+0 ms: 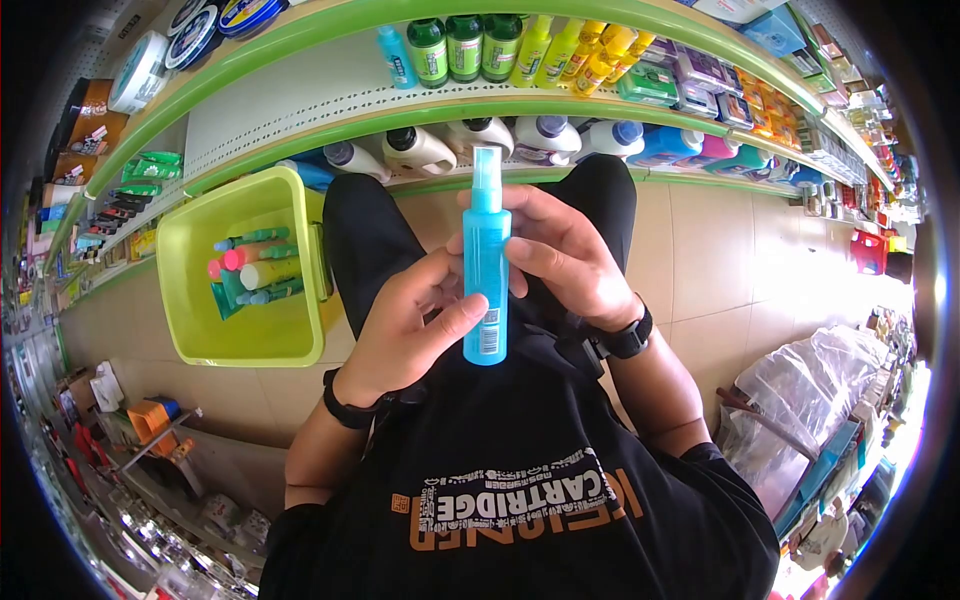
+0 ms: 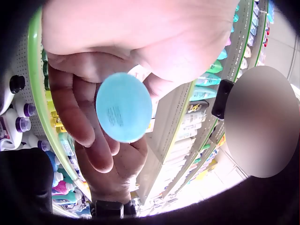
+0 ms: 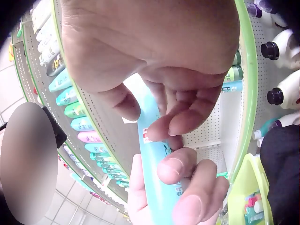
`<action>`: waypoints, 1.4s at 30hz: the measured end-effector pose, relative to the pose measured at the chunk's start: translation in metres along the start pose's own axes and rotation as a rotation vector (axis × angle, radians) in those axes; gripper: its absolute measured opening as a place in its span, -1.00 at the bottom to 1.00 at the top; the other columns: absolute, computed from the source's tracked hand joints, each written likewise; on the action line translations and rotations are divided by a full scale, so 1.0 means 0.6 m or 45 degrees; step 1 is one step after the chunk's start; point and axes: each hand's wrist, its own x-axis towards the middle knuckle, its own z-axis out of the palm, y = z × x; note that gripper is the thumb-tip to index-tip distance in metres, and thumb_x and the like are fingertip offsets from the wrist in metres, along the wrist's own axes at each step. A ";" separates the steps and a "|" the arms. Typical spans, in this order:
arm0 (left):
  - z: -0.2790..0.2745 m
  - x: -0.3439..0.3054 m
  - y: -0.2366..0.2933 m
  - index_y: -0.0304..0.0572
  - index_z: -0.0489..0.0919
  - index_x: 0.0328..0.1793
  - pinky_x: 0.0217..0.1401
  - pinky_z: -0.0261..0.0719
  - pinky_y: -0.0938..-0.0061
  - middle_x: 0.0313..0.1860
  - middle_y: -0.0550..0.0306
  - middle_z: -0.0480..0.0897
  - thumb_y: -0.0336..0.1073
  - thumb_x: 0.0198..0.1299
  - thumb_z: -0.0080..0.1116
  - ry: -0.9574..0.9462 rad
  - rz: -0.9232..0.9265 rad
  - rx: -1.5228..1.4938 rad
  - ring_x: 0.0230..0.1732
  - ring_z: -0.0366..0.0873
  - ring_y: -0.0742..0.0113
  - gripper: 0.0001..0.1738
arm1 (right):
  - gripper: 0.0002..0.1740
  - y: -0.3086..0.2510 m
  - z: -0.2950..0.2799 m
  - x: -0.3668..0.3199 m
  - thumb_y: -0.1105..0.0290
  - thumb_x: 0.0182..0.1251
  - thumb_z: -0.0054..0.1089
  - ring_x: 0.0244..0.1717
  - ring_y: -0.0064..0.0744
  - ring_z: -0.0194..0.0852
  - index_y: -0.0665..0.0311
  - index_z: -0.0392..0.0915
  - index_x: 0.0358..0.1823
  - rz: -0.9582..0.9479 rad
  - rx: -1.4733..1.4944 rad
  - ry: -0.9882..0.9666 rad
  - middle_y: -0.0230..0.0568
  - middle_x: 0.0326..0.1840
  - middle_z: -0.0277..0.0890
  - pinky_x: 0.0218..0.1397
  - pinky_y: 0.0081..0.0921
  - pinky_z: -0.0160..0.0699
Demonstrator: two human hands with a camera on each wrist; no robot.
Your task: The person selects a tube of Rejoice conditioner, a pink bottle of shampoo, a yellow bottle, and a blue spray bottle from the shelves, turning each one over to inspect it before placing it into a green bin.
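A light-blue spray bottle (image 1: pixel 486 260) with a clear cap stands upright in front of the person's torso, its barcode facing the head camera. The left hand (image 1: pixel 412 318) grips its lower part, thumb across the front. The right hand (image 1: pixel 562 258) pinches the upper part below the cap, thumb on the side and fingers behind. In the left wrist view the bottle's round base (image 2: pixel 124 107) faces the camera, with the left hand (image 2: pixel 136 42) around it. The right wrist view shows the bottle (image 3: pixel 157 164) between the right hand (image 3: pixel 154 51) and the left fingers (image 3: pixel 192 187).
A yellow-green basket (image 1: pixel 180 300) holding several tubes and bottles stands on the floor at the left. Ahead, a shelf (image 1: pixel 270 105) bears green bottles (image 1: pixel 465 50) and yellow ones, with large capped jugs (image 1: pixel 420 150) below. A plastic-wrapped item (image 1: pixel 800 390) lies at the right.
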 end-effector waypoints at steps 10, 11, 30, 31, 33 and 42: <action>0.001 0.005 -0.002 -0.27 0.38 0.25 -0.04 0.75 0.40 0.10 0.00 0.62 -0.28 0.58 0.18 0.046 -0.012 0.092 -0.02 0.74 0.27 -0.68 | -0.35 0.005 0.010 0.000 0.21 0.63 0.32 0.01 -0.59 0.57 0.33 0.28 0.55 0.002 -0.113 0.107 -0.35 0.00 0.59 0.06 -0.51 0.64; 0.000 0.004 -0.001 -0.26 0.36 0.23 -0.09 0.75 0.42 0.07 0.00 0.62 -0.27 0.57 0.19 0.046 -0.035 0.101 -0.04 0.75 0.27 -0.68 | -0.38 0.004 0.009 -0.001 0.25 0.65 0.29 0.03 -0.58 0.57 0.33 0.27 0.55 0.011 -0.081 0.087 -0.33 0.01 0.59 0.07 -0.51 0.64; -0.001 0.003 -0.008 -0.33 0.35 0.28 0.00 0.86 0.21 0.06 -0.15 0.66 -0.27 0.62 0.05 0.059 0.107 -0.063 0.02 0.79 0.09 -0.69 | -0.49 0.015 0.012 0.002 0.48 0.65 0.21 -0.20 -0.60 0.58 0.43 0.31 0.50 -0.089 -0.012 -0.011 -0.22 0.01 0.66 -0.12 -0.58 0.65; -0.003 0.003 -0.008 -0.35 0.36 0.28 0.02 0.86 0.22 0.07 -0.13 0.66 -0.29 0.62 0.08 0.048 0.104 -0.096 0.06 0.76 0.13 -0.69 | -0.49 0.015 0.013 0.002 0.48 0.65 0.21 -0.20 -0.60 0.58 0.43 0.31 0.50 -0.089 -0.012 -0.011 -0.22 0.01 0.66 -0.12 -0.58 0.65; -0.004 0.003 -0.009 -0.38 0.37 0.28 0.05 0.85 0.22 0.08 -0.11 0.66 -0.32 0.62 0.12 0.036 0.100 -0.129 0.09 0.74 0.17 -0.69 | -0.47 0.016 0.013 0.002 0.47 0.63 0.25 -0.21 -0.61 0.59 0.43 0.31 0.50 -0.086 -0.022 0.009 -0.24 0.00 0.66 -0.14 -0.58 0.65; -0.005 0.003 -0.009 -0.38 0.38 0.28 0.05 0.85 0.22 0.09 -0.10 0.66 -0.31 0.62 0.11 0.035 0.103 -0.114 0.10 0.73 0.18 -0.69 | -0.48 0.016 0.012 0.001 0.46 0.62 0.28 -0.22 -0.61 0.59 0.43 0.33 0.49 -0.081 -0.041 0.021 -0.27 -0.03 0.65 -0.15 -0.58 0.65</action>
